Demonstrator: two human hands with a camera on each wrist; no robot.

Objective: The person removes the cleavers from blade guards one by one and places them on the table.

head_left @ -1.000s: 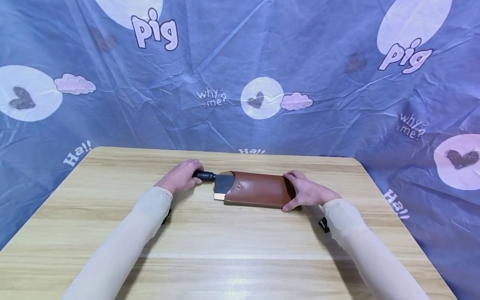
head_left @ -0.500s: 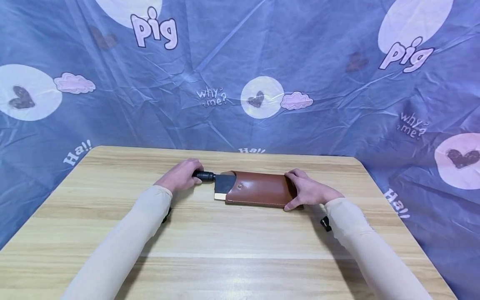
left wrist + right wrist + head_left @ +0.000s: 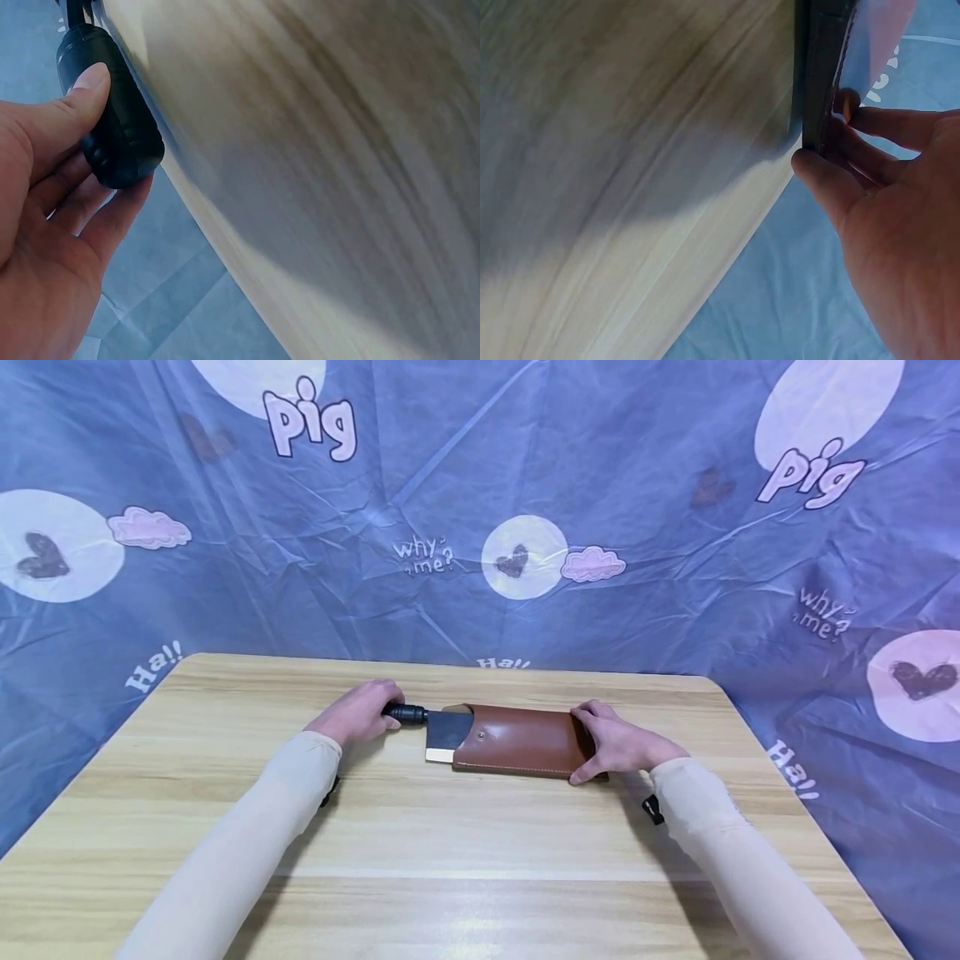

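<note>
A brown leather sheath (image 3: 525, 741) lies across the table with a knife's dark blade (image 3: 448, 729) partly inside it; a strip of pale edge shows at the sheath's left mouth. My left hand (image 3: 358, 710) grips the black handle (image 3: 407, 714), its thumb along the handle (image 3: 112, 112) in the left wrist view. At the sheath's right end my right hand (image 3: 618, 742) holds it, thumb at the near edge and fingers at the far edge. In the right wrist view the right hand (image 3: 900, 202) pinches the sheath's dark edge (image 3: 825, 67).
The wooden table (image 3: 450, 835) extends around the sheath and both arms. Behind it hangs a blue printed cloth (image 3: 465, 468). A small black piece (image 3: 652, 809) shows beside the right sleeve, and another (image 3: 330, 792) by the left sleeve.
The left hand and knife have shifted slightly left, while the sheath and right hand have moved slightly right. A little more of the blade shows outside the sheath.
</note>
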